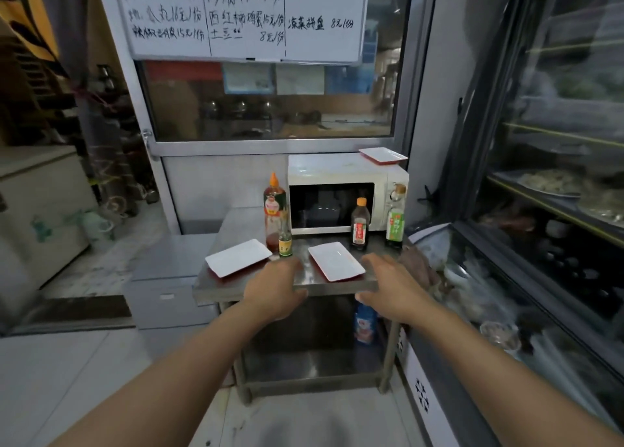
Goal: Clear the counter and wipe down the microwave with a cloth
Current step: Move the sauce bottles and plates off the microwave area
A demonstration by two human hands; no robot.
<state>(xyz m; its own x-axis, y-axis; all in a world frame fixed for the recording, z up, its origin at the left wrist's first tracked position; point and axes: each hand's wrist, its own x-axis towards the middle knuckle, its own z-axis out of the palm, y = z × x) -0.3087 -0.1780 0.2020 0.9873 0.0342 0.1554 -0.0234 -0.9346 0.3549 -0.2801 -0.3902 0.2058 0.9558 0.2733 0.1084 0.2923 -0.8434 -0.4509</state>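
Note:
A white microwave [347, 193] stands at the back of a small steel table [304, 286]. In front of it are a tall orange-capped sauce bottle [274, 206], a small green bottle [285, 239], a dark bottle [360, 225] and a green-labelled bottle [395, 222]. Two white rectangular plates lie near the front edge, one on the left [238, 257], one in the middle [336, 261]. A third plate [383, 155] sits on top of the microwave. My left hand [275, 288] and my right hand [391, 288] hover open over the table's front edge, holding nothing. No cloth is visible.
A glass display fridge [540, 210] lines the right side. A blue bottle [365, 321] stands on the table's lower shelf. A whiteboard menu [243, 17] hangs above a window behind the table. A low steel step [169, 271] sits to the left.

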